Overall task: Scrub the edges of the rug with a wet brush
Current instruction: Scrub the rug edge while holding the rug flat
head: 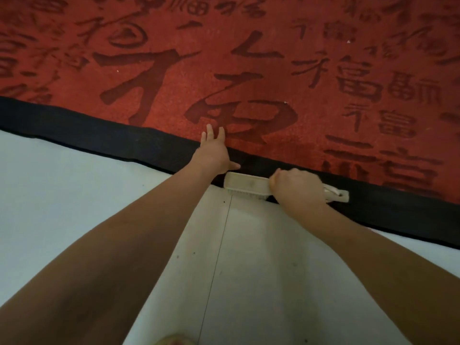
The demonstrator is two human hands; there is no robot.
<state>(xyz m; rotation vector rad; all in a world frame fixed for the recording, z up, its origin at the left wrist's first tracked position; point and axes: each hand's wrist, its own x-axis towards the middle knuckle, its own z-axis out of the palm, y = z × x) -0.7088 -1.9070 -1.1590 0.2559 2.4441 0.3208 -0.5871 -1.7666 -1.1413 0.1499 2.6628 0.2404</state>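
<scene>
1. Nearest, pale floor tiles point(249, 257) run up to the rug.
2. The right hand point(296, 188) grips the brush point(245, 183), bristles on the rug's black border point(112, 140): scrubbing appears underway.
3. The left hand point(215, 155), fingers spread, presses the border flat.
4. Beyond, the red rug point(224, 58); next, work the brush along the edge.

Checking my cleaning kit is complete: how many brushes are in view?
1. The cream brush lies on the rug's black border at the floor edge, gripped by the right hand. Others may lie outside the frame.
</scene>
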